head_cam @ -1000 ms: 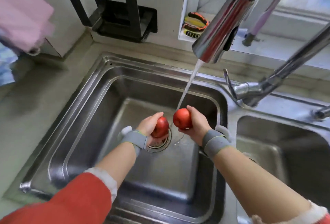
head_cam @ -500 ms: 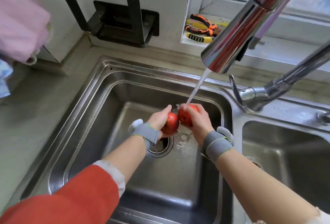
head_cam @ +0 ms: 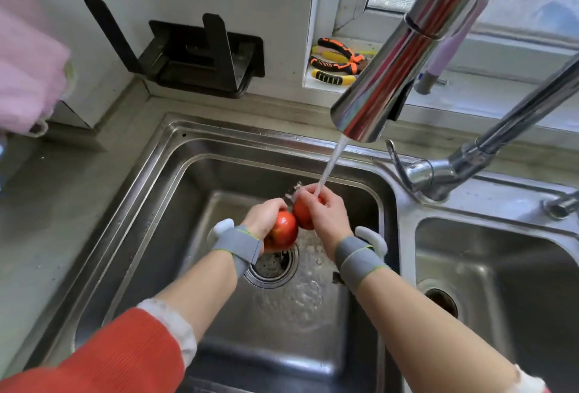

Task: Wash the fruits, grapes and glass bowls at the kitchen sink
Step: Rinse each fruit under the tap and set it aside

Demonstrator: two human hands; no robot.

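1. Far left, a pink towel (head_cam: 29, 57) is hung by the wall, and a black wall rack (head_cam: 200, 54) is mounted behind the counter. Neither is being used right now.
2. The left basin (head_cam: 131, 236) of the steel sink is where it's all being done, right above the drain strainer (head_cam: 272, 267).
3. One red apple (head_cam: 282, 231) is held in the left hand (head_cam: 263, 220), fingers curled round it from the far side. It's kept a bit lower and just outside the stream.
4. A second red apple (head_cam: 304, 214) is gripped in the right hand (head_cam: 326, 217), fingers wrapped over the top. The two fruits look to be touching or very nearly so.
5. The key bit: the water stream (head_cam: 329, 167) from the chrome spout (head_cam: 385, 67) is landing on the right hand's apple, so the left one lies just left of and below the flow. A small shift right and up would probably be needed to get it rinsed.
6. Orange and yellow pliers (head_cam: 336, 62) are parked on the window ledge.
7. The right basin (head_cam: 501, 267) can be seen too. No grapes or glass bowls are in view, so plenty of the job seems left.
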